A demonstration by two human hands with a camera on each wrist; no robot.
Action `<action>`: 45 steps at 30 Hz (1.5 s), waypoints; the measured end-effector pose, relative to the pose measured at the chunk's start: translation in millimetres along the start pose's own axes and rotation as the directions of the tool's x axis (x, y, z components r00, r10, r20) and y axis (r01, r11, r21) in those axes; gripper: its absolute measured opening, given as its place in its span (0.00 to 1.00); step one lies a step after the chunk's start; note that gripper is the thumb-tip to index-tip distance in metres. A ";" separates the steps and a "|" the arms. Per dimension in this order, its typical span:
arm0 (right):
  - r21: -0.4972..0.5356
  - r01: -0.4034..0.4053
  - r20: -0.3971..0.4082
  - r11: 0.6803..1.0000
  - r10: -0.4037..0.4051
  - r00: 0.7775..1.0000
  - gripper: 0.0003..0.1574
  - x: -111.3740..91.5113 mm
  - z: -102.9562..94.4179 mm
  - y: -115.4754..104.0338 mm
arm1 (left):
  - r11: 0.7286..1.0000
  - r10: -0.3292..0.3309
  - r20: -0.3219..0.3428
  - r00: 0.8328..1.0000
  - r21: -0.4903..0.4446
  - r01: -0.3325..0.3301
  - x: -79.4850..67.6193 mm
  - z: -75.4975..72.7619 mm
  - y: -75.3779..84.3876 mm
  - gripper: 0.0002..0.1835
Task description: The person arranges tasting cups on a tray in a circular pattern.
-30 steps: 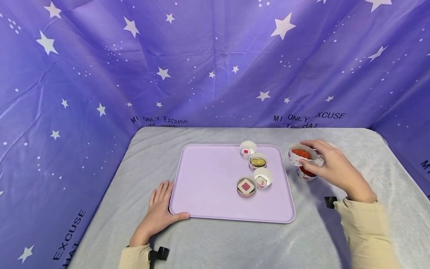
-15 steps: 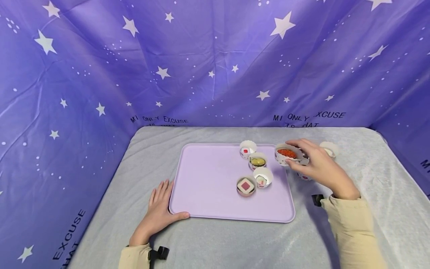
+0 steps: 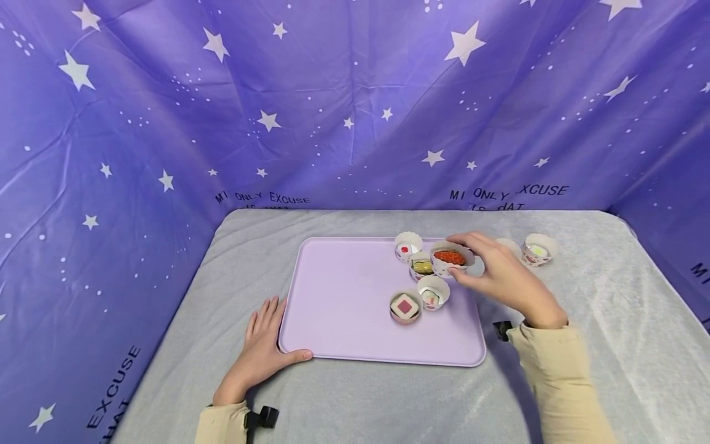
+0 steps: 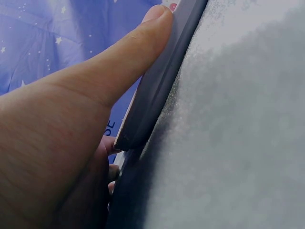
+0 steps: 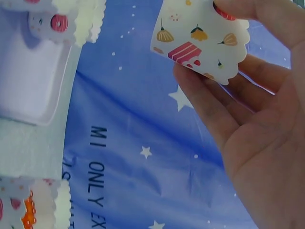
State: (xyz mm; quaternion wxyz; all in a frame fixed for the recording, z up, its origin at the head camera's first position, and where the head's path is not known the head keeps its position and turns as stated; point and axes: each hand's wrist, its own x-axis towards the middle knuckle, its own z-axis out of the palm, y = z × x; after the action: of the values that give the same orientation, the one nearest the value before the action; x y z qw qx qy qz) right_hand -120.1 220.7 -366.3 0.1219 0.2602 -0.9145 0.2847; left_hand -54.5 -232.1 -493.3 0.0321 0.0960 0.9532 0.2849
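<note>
My right hand (image 3: 501,274) pinches a scalloped paper baking cup (image 3: 442,267) with orange-red roe-like food in it. It holds the cup raised over the back right part of the lilac tray (image 3: 344,308). In the right wrist view, thumb and fingers grip the sides of this cup (image 5: 200,40), printed with cake and flowers. Close by on the tray is a cup with yellow food (image 3: 421,267), partly overlapped by the held one. My left hand (image 3: 259,348) rests at the tray's front left corner, fingers straight along its left edge, thumb on the front rim.
Other cups on the tray are one with a red-centred piece (image 3: 408,248), a white-lined cup (image 3: 434,291) and one with a pink square on white (image 3: 405,307). Right of the tray stands a cup with pale green content (image 3: 538,250); others there are partly behind my right hand.
My right hand has carried the cup with orange-red food leftward, from beside the tray to above its right part, uncovering a cup behind. The left hand and tray have stayed put.
</note>
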 end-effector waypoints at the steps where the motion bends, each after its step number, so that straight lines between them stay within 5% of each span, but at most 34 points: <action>1: 0.016 0.000 0.009 1.000 0.000 1.000 0.31 1.1 1.5 -1.0 | 1.000 0.000 0.000 1.000 0.000 0.000 0.1 0.0 0.0 0.68; 22: 0.098 0.051 0.194 0.994 -0.069 0.979 0.35 25.0 39.8 -33.8 | 1.000 0.012 -0.007 1.000 -0.002 -0.012 0.0 0.5 -0.3 0.68; 45: 0.109 0.103 0.276 0.989 -0.130 0.952 0.29 40.3 83.7 -55.2 | 1.000 0.018 -0.011 1.000 -0.005 -0.018 0.2 -1.9 1.0 0.67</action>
State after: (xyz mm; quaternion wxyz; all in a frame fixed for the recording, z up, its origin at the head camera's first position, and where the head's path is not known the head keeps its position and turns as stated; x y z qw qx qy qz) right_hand -129.9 116.7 -393.7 -0.0055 0.3571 -0.8913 0.2793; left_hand -54.8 -232.3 -491.1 0.0245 0.1028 0.9518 0.2881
